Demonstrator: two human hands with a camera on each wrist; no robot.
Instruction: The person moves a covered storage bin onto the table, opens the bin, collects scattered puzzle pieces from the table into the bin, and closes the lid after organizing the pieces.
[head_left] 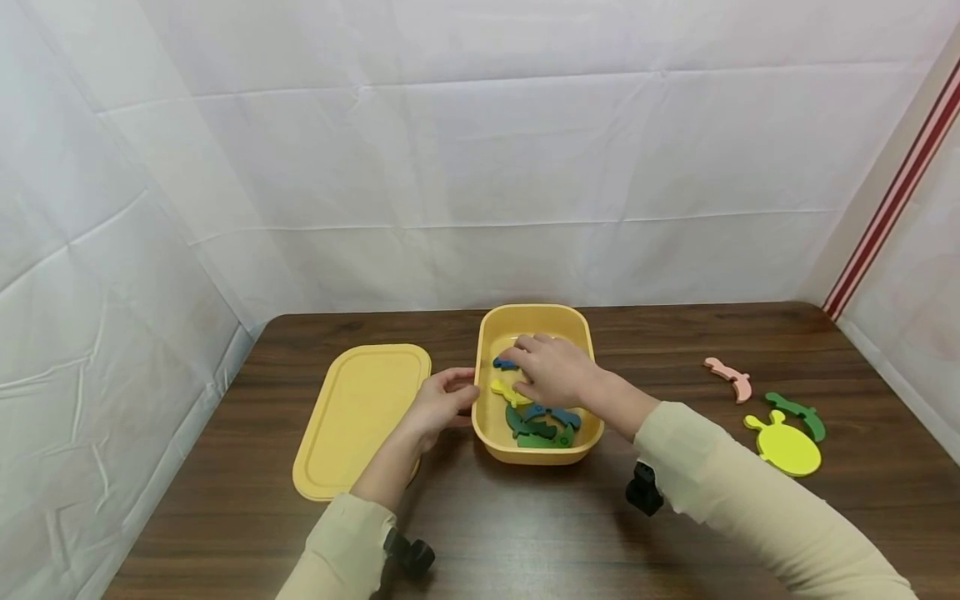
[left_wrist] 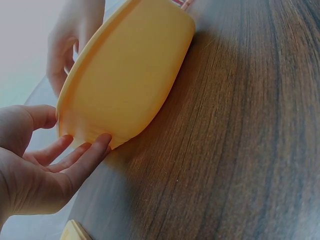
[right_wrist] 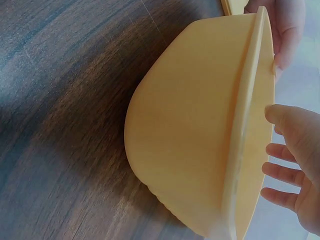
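Note:
A yellow plastic bin (head_left: 536,457) stands on the table with several flat toy pieces in it. My left hand (head_left: 437,406) is at its left side; in the left wrist view the fingertips touch the outer wall and the thumb meets the rim. Over the bin's interior reaches my right hand (head_left: 555,367), fingers spread and nothing visibly held in the right wrist view. Just by its fingers lies a small blue piece (head_left: 502,364), partly hidden. A yellow piece (head_left: 508,392), a dark blue piece (head_left: 564,416) and green pieces (head_left: 546,442) lie nearer the bin's front.
On the left, a flat yellow lid (head_left: 360,421) lies on the brown wooden table (head_left: 517,533). To the right are a pink piece (head_left: 731,380), a green curved piece (head_left: 801,412) and a round yellow piece (head_left: 789,450). A white cloth (head_left: 480,158) hangs behind the table.

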